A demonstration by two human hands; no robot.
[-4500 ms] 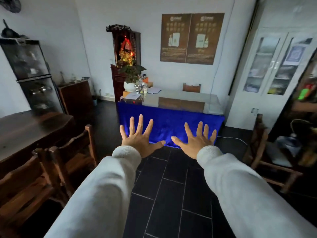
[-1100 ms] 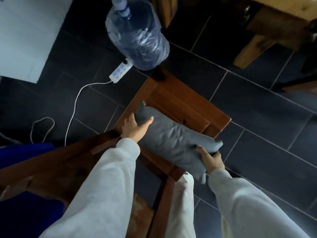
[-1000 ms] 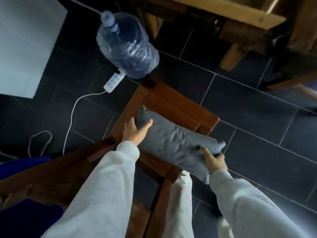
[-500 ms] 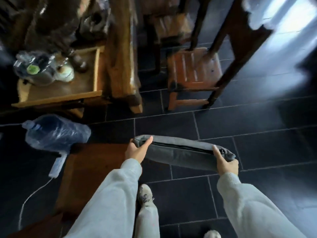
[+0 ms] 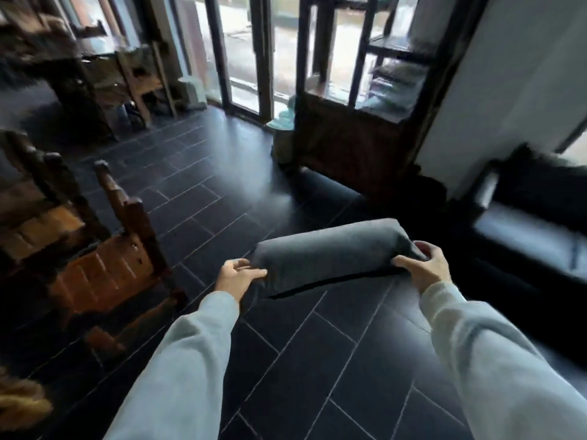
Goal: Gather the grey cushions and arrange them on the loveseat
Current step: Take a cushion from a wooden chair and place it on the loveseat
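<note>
I hold a grey cushion (image 5: 330,252) flat in the air above the dark tiled floor, in the middle of the head view. My left hand (image 5: 236,276) grips its left end and my right hand (image 5: 422,269) grips its right end. A black loveseat (image 5: 533,230) stands at the right edge against the white wall, its seat just beyond my right hand. The view is blurred by motion.
A wooden chair (image 5: 104,258) stands close on the left. A dark wooden shelf unit (image 5: 355,138) stands ahead by glass doors (image 5: 247,52). More wooden furniture (image 5: 89,74) fills the far left. Dark floor tiles (image 5: 203,198) stretch between chair and loveseat.
I lifted the cushion off the wooden chair seat with both hands and turned right; the view swung from the floor and water bottle to the doorway and the loveseat.
</note>
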